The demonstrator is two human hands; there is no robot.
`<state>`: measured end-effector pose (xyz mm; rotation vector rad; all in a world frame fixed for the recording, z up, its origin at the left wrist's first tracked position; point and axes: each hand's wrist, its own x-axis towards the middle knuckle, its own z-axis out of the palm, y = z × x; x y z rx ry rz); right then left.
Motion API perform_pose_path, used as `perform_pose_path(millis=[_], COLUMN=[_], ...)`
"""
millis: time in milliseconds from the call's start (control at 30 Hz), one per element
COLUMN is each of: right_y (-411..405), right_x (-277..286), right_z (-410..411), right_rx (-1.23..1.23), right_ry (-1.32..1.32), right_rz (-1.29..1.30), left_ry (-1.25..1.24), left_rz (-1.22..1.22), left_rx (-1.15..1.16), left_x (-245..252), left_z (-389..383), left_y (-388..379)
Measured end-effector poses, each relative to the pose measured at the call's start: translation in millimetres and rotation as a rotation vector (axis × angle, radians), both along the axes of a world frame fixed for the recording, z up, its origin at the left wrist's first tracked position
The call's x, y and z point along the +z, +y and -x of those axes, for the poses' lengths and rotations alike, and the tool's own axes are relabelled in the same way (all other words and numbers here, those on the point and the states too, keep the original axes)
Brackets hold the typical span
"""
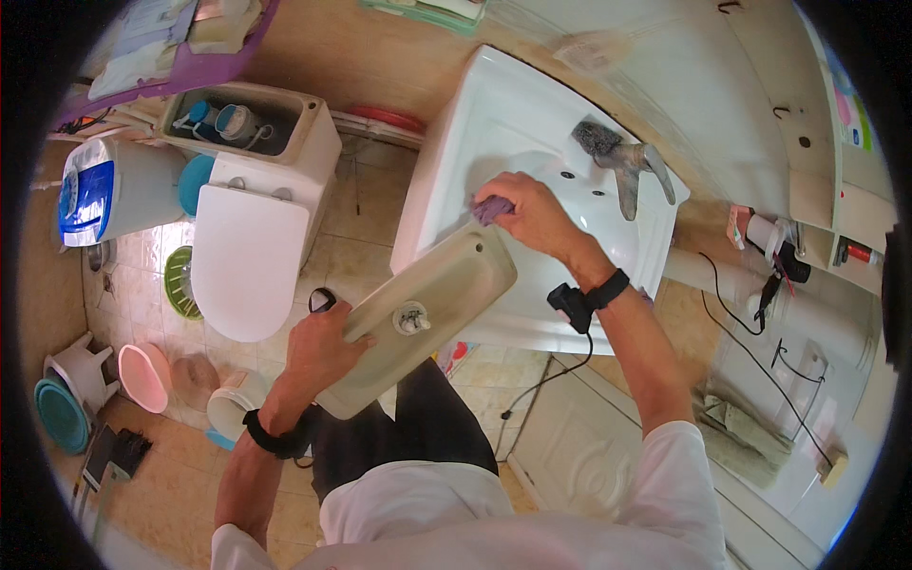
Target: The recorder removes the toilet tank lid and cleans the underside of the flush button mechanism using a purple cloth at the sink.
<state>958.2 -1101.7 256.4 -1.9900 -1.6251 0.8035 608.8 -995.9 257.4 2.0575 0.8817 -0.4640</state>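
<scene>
My left hand (324,349) grips the long side of a toilet tank lid (377,349), which is tilted with its hollow underside up and a white push-button fitting (411,318) at its middle. The lid's far end reaches over the near left rim of the white washbasin (463,160). My right hand (524,214) holds a bunched purple cloth (492,210) against that far end. A metal faucet (630,171) stands at the basin's back, with a dark scouring pad (596,137) beside it.
The open toilet tank (246,128) shows its fittings, behind the closed toilet seat lid (249,256). A green basket (183,281), a pink basin (144,376) and a white bucket (237,406) stand on the floor at the left. A hair dryer (787,260) and cords hang at the right.
</scene>
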Motion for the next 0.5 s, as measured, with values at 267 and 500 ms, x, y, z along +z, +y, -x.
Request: perform_pose_path(millis=[267, 500], right_y=[-54, -94], right_x=[-9, -2], right_z=[21, 18], right_rx=[-0.015, -0.122], right_ry=[-0.121, 0.083], right_rz=[-0.084, 0.161], left_ry=[0.022, 0.016], left_rz=[0.036, -0.002], left_rx=[0.059, -0.033], left_x=[2, -4], left_z=[-1, -1], left_y=[-1, 1])
